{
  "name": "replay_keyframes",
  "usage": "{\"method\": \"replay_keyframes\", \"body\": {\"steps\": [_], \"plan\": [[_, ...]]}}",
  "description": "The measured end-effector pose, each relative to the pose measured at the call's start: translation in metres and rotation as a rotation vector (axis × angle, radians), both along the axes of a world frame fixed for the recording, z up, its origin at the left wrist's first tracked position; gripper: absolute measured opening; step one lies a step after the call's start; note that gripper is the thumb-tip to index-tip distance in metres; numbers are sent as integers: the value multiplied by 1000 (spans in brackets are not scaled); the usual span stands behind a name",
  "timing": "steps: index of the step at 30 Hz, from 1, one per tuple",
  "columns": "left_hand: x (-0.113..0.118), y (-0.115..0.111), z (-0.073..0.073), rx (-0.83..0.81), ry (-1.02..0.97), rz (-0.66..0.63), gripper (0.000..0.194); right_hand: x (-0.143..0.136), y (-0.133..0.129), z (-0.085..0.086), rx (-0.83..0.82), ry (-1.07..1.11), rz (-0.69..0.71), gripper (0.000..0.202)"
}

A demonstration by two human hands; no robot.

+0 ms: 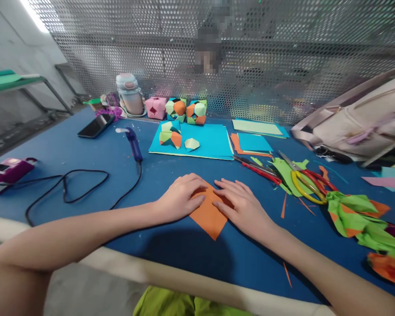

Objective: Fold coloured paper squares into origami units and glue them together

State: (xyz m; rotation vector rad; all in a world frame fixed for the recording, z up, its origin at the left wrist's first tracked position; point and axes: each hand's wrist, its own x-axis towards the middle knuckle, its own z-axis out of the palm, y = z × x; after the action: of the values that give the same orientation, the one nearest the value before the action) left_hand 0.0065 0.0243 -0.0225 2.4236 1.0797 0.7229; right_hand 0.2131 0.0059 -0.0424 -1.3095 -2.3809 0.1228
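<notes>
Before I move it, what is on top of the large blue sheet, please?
A multicoloured folded-paper shape and a pale folded piece lie on the sheet. The patches directly beneath them cannot be seen.

A perforated silver metal screen [276, 83] stands behind a blue-topped table [66, 151]; far left, a pale grey wall [11, 44].

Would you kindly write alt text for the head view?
A person's left hand and right hand rest on orange paper on a blue table. Beyond are folded paper shapes and a corded blue tool; scissors lie at right.
</notes>
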Motion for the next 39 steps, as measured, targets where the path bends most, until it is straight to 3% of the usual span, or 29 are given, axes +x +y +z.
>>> {"method": "replay_keyframes", "body": {"steps": [2,5,8,11,14,15,18,20,24,27,30,33,39], "plan": [[-2,-4,3,53,4,-77,24,4,2,-1,38,49,-17,15],[-3,-11,6,166,142,-300,38,8,6,-1,71,90,-34,16],[-3,-15,6,214,250,-409,32,13,7,4,88,105,-26,15],[-3,-13,4,157,201,-350,28,19,4,16,53,117,117,19],[-2,-11,4,4,49,-238,29,21,-2,23,-49,80,354,51],[-3,-10,5,-49,3,-203,29,19,-4,24,-53,96,382,54],[-4,-10,10,-176,-108,-176,26,13,-8,21,0,270,275,22],[-5,-11,14,-233,-221,-154,26,11,-8,22,28,415,139,15],[-2,-12,19,-469,-677,124,28,16,-7,30,218,590,-57,14],[3,-9,20,-881,-1011,254,32,22,-8,30,328,501,124,25],[6,-6,19,-1182,-1082,247,30,24,-8,24,324,311,401,31],[6,-4,17,-1199,-1080,224,36,21,-6,18,318,210,456,32],[4,-4,12,-1101,-1049,201,45,23,-1,17,340,72,362,33]]}}
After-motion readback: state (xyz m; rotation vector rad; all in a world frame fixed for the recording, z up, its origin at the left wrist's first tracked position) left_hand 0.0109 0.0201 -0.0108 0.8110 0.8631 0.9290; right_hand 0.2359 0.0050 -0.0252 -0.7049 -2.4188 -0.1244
